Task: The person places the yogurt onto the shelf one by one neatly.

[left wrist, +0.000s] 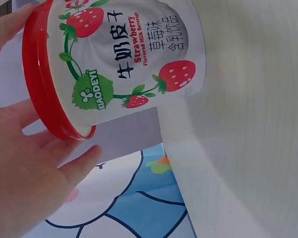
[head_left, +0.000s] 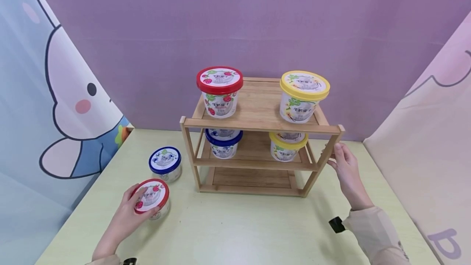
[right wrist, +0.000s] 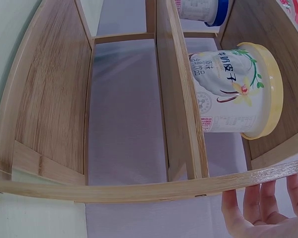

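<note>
Nearest us, the red-lidded strawberry tub [left wrist: 124, 54] is in the left hand's [head_left: 128, 214] grip, thumb and fingers spanning its lid from above! Just behind stands a blue-lidded tub [head_left: 165, 162]; across, the right hand [head_left: 347, 169] touches the wooden rack's [head_left: 257, 124] side, fingers extended.

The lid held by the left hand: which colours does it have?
The lid is red around a white, printed middle, clearest in the head view.
</note>
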{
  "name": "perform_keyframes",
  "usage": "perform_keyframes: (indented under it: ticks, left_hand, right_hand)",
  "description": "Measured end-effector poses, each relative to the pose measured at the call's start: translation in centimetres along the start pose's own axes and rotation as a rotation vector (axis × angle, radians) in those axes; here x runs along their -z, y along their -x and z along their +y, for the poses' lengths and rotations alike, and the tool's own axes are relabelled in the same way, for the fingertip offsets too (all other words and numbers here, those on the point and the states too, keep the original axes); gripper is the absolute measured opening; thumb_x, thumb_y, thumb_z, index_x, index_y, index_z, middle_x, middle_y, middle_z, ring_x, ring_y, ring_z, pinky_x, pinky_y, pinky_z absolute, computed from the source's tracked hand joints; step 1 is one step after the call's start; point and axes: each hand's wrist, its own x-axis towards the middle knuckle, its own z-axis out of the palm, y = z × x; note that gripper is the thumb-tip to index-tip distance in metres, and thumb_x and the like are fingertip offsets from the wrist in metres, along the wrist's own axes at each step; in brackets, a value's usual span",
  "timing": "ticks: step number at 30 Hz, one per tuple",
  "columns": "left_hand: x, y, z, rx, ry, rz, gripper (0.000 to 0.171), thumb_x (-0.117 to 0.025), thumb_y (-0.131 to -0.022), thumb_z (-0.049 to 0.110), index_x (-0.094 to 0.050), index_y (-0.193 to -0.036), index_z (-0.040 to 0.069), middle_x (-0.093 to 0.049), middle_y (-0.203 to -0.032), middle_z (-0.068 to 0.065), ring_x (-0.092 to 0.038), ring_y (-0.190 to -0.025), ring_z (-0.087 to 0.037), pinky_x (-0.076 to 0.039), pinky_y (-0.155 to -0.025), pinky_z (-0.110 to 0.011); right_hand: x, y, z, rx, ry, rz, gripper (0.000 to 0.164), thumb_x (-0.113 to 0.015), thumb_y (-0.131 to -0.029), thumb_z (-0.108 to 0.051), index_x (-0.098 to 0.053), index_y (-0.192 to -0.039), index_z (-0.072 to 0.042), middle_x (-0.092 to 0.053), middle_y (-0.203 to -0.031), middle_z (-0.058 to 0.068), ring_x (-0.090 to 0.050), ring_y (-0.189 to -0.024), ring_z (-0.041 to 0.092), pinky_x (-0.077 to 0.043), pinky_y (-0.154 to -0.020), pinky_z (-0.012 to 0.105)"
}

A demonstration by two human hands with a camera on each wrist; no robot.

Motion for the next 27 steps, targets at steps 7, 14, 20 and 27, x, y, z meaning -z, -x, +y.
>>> perform_keyframes:
  ticks: [7, 14, 20, 27]
  left_hand:
    - [-0.6, 0.1, 0.2, 0.074, 0.057, 0.0, 0.088, -0.067, -0.074, 0.046, -0.023, -0.136, 0.002, 0.005, -0.14, -0.028, -0.014, -0.118, -0.051, -0.029, -0.086, -0.063]
    - [-1.4, 0.2, 0.4, 0.145, 0.111, 0.059, 0.095, -0.069, -0.072, 0.044, -0.016, -0.138, 0.001, 0.015, -0.141, -0.026, -0.01, -0.121, -0.05, -0.027, -0.089, -0.062]
    - [-2.1, 0.1, 0.3, 0.179, 0.144, 0.07, 0.1, -0.07, -0.071, 0.044, -0.011, -0.14, 0.004, 0.013, -0.14, -0.026, -0.011, -0.119, -0.05, -0.029, -0.088, -0.061]
    - [-2.6, 0.1, 0.0, 0.193, 0.178, 0.089, 0.1, -0.071, -0.071, 0.042, -0.009, -0.14, 0.007, 0.007, -0.138, -0.027, -0.013, -0.118, -0.048, -0.032, -0.088, -0.058]
  right_hand:
    - [0.0, 0.0, -0.1, -0.008, 0.019, -0.001, 0.018, -0.04, -0.093, -0.027, -0.055, -0.095, -0.017, -0.054, -0.09, -0.004, -0.054, -0.081, 0.004, -0.047, -0.072, 0.015]
    - [0.0, 0.0, -0.1, -0.015, 0.02, -0.006, 0.018, -0.039, -0.094, -0.027, -0.055, -0.097, -0.018, -0.054, -0.089, -0.007, -0.054, -0.081, 0.004, -0.046, -0.072, 0.015]
    - [0.0, 0.0, 0.0, -0.01, 0.009, -0.001, 0.018, -0.039, -0.093, -0.026, -0.054, -0.096, -0.016, -0.054, -0.089, -0.005, -0.053, -0.081, 0.004, -0.047, -0.072, 0.015]
    - [0.0, 0.1, 0.0, -0.013, 0.017, 0.005, 0.02, -0.04, -0.093, -0.028, -0.054, -0.097, -0.014, -0.053, -0.089, -0.005, -0.053, -0.082, 0.004, -0.046, -0.073, 0.015]
